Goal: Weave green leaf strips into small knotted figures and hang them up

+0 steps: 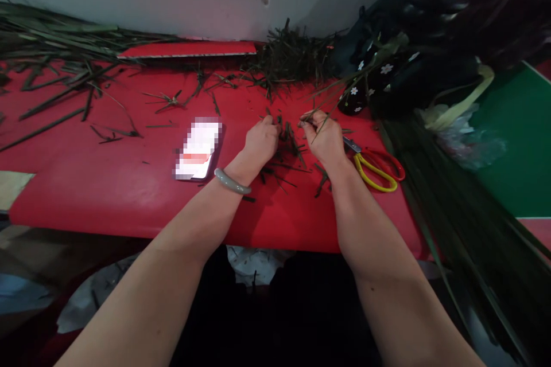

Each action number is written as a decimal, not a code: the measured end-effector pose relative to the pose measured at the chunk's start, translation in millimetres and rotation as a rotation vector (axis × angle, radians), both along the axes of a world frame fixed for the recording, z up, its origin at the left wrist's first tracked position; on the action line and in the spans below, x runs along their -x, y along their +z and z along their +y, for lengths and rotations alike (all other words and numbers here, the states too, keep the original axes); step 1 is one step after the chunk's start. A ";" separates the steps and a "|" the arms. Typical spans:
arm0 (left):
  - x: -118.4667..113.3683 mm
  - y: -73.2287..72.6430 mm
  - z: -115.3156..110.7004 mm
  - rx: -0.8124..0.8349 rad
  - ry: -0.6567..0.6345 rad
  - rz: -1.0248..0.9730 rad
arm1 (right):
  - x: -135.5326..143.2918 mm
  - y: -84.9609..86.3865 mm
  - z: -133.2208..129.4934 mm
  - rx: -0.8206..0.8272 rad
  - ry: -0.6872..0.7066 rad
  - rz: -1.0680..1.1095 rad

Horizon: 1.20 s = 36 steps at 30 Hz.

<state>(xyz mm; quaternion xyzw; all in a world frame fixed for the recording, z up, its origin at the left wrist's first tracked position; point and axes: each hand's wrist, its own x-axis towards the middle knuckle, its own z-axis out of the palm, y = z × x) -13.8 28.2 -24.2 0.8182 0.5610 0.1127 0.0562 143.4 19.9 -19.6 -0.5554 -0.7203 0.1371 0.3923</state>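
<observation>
Dim light puts a soft sheen on the red tabletop [120, 200]; the pixelated phone screen [201, 143] glares white.

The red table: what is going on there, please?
A person's bare right hand pinches a thin strand over the red table. The left hand is at short dark-green stems, but its exact grip is hidden. Scissors lie right of the right hand, and a lit phone lies left of the left hand.

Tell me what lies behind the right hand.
The scissors lie partly behind the right hand: their red and yellow handles and some metal show, but the blade tips are covered. Anything else the hand hides cannot be seen.
</observation>
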 end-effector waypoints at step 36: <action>-1.2 3.4 -17.2 -0.091 -0.202 -0.221 | -9.2 5.2 -0.5 -0.036 -0.020 0.133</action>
